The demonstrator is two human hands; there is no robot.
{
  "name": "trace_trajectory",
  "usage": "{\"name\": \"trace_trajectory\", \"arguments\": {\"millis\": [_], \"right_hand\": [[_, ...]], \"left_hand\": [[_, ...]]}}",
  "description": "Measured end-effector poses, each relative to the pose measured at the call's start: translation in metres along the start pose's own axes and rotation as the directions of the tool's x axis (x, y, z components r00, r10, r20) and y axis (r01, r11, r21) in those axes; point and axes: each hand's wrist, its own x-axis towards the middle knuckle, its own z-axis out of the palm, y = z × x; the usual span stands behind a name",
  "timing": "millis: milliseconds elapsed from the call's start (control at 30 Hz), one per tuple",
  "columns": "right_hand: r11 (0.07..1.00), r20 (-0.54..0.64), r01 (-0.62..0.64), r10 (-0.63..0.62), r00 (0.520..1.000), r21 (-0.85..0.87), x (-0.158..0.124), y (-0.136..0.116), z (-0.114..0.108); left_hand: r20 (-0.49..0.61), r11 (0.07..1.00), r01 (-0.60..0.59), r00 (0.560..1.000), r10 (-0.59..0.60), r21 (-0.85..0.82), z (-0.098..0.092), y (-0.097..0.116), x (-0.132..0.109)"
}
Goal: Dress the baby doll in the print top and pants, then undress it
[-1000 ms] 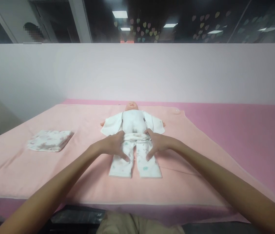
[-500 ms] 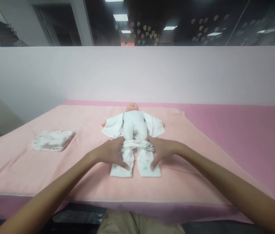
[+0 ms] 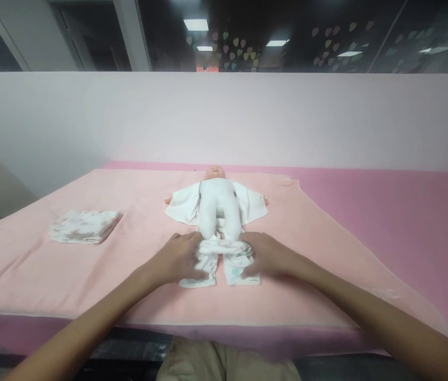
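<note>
A baby doll (image 3: 219, 194) lies on its back with its head away from me, its white cloth body bare at the front. Its arms are in the sleeves of an opened white top (image 3: 186, 203). Printed white baby pants (image 3: 241, 267) lie around the lower ends of its legs, with the waist bunched up and the trouser legs flat toward me. At the left side of the bunched waist, my left hand (image 3: 180, 257) is closed on the fabric. On the right side my right hand (image 3: 266, 255) grips it too. The doll's feet are hidden inside the pants.
A folded printed white cloth (image 3: 84, 226) lies to the left. Everything rests on a peach blanket (image 3: 140, 301) over a pink padded table (image 3: 386, 211). A low white wall (image 3: 224, 116) rises behind it.
Both hands have moved a little toward me with the pants' bunched waist, and more of the doll's white legs shows. A person at the upper left is out of view now.
</note>
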Motion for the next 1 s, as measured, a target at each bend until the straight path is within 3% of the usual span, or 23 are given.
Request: {"name": "trace_trajectory", "arguments": {"millis": [300,533,667,800,1000], "right_hand": [[0.990,-0.122,0.114,-0.104,0.987,0.079,-0.016,-0.006,0.014],[0.976,-0.278,0.214,-0.197,0.940,0.033,-0.026,-0.007,0.035],[0.974,-0.350,0.221,-0.189,0.917,0.055,-0.029,0.002,0.044],[0.963,-0.287,0.215,-0.162,0.944,0.163,-0.033,-0.001,0.037],[0.927,-0.154,0.089,-0.034,0.988,0.364,-0.033,-0.011,0.023]], "left_hand": [[-0.104,0.995,-0.099,0.989,0.102,0.031,0.020,-0.006,-0.013],[-0.239,0.952,-0.267,0.925,0.296,0.147,0.041,-0.011,-0.025],[-0.278,0.956,-0.234,0.920,0.276,0.175,0.043,-0.008,-0.028],[-0.277,0.974,-0.159,0.940,0.200,0.161,0.038,-0.004,-0.029],[-0.230,0.979,-0.139,0.958,0.172,0.150,0.036,-0.006,-0.028]]}}
